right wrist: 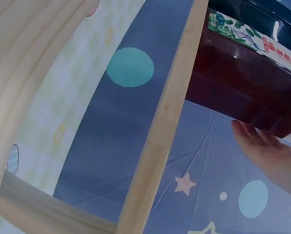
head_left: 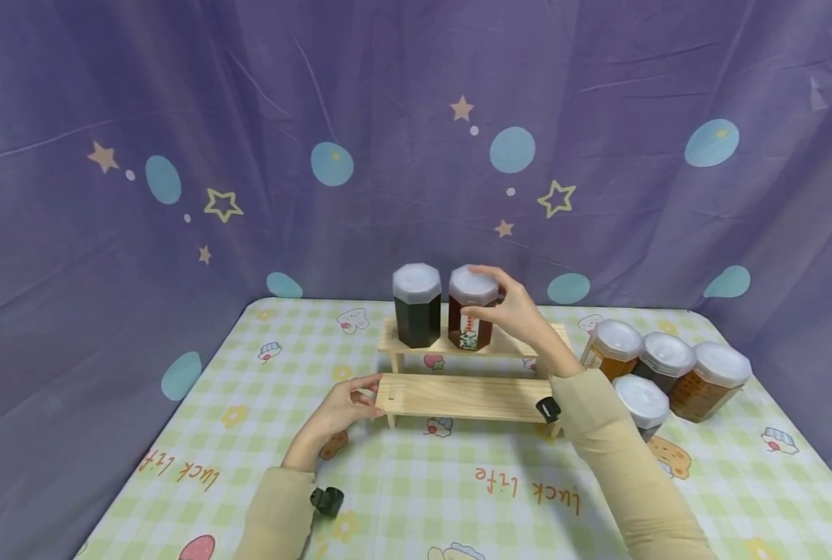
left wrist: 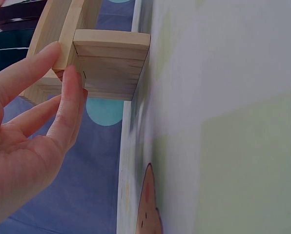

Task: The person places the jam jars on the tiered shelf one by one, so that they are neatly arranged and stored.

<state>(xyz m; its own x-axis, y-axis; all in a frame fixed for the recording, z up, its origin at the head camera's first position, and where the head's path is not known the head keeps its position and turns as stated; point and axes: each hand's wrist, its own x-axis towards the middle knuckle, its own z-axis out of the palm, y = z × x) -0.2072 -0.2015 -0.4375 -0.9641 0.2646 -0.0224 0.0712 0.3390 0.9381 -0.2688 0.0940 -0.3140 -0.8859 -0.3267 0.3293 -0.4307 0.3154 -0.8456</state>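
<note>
A two-tier wooden rack (head_left: 465, 397) stands on the table. My left hand (head_left: 339, 407) pinches the left end of its lower board, thumb on one face and fingers on the other, as the left wrist view shows. On the upper board, my right hand (head_left: 519, 313) grips a dark-red jar (right wrist: 243, 73) around its white lid, with the thumb at the front. This jar bears a printed label and stands upright. To its left is a dark jar (head_left: 418, 320) with a white lid, a small gap between them. In the right wrist view, fingertips touch the red jar's side.
Several white-lidded jars cluster on the right of the table, among them an amber jar (head_left: 610, 346), a brown jar (head_left: 708, 383) and a front jar (head_left: 641, 400). A checked tablecloth (head_left: 416, 482) covers the table. Behind hangs a purple curtain (head_left: 402, 78).
</note>
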